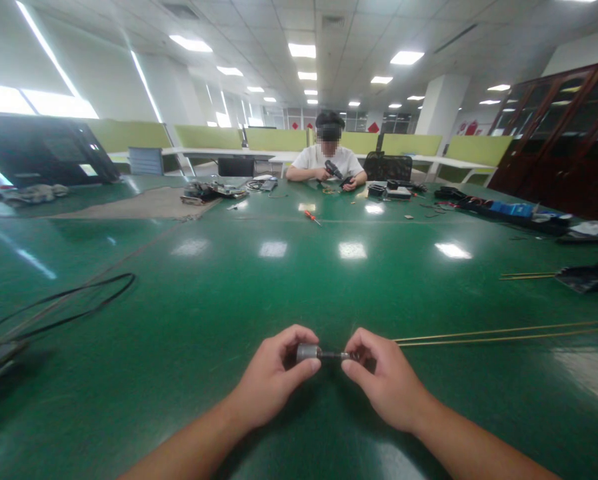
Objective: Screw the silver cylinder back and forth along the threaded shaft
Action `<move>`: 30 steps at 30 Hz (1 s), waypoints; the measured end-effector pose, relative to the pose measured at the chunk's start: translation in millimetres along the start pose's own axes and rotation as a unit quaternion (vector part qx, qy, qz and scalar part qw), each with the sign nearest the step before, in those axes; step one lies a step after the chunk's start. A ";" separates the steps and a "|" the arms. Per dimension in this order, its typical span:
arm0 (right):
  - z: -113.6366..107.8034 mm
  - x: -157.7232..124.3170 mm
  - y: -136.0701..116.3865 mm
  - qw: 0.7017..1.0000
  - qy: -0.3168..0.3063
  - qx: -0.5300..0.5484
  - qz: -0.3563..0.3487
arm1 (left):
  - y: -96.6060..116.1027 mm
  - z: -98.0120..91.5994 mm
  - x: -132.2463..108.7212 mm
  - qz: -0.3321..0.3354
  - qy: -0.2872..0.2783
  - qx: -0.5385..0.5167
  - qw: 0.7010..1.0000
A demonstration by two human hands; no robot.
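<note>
A small silver metal cylinder with a thin dark shaft (307,352) lies level between my two hands, just above or on the green table (219,293). My left hand (273,377) is closed on the cylinder end, thumb in front and fingers behind. The far end of the shaft sits in the pinch of my right hand (386,380), whose thumb and index finger partly cover it. I cannot make out exactly what kind of part this is. Two long thin brass-coloured rods (499,335) stretch rightward from behind my right hand.
An orange-handled screwdriver (311,217) lies farther up the table. Across from me, a person (323,163) holds a power drill (333,169). A black cable loop (93,300) is at left. Electronics (211,191), a blue item (511,209) and a dark pouch (589,277) lie around.
</note>
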State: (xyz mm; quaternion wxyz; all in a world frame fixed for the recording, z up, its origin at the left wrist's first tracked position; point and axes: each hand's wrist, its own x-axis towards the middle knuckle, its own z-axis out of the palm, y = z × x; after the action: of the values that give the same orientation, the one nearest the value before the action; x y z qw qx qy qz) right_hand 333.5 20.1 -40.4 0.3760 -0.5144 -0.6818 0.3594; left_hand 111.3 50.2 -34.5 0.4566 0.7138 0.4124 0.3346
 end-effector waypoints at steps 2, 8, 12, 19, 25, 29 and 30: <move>0.3 0.5 0.9 1.000 0.000 0.007 0.000 | -1.0 0.2 -0.1 0.000 0.001 -0.003 1.000; 0.2 1.4 3.2 1.000 0.004 0.016 -0.001 | 0.3 0.3 0.3 0.003 0.000 -0.011 1.000; -1.1 1.9 3.2 1.000 0.006 0.021 0.004 | 1.2 0.1 0.4 -0.006 0.003 -0.015 1.000; -1.8 2.8 4.0 1.000 -0.004 0.030 0.000 | 1.4 0.0 0.7 -0.012 0.004 -0.028 1.000; -2.0 2.9 5.3 0.999 -0.003 0.040 -0.005 | 1.0 0.1 0.5 -0.012 0.001 -0.033 0.999; -1.7 3.3 6.6 0.999 -0.003 0.039 -0.006 | -0.5 0.8 -0.1 -0.010 0.003 -0.035 0.999; -1.6 3.5 6.9 0.999 -0.002 0.039 -0.005 | -0.7 0.8 -0.1 -0.011 0.003 -0.034 0.999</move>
State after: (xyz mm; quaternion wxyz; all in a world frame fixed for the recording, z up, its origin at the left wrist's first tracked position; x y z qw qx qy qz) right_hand 337.2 25.1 -45.2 0.3959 -0.4950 -0.6710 0.3846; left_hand 111.8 50.0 -35.4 0.4830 0.6923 0.4096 0.3460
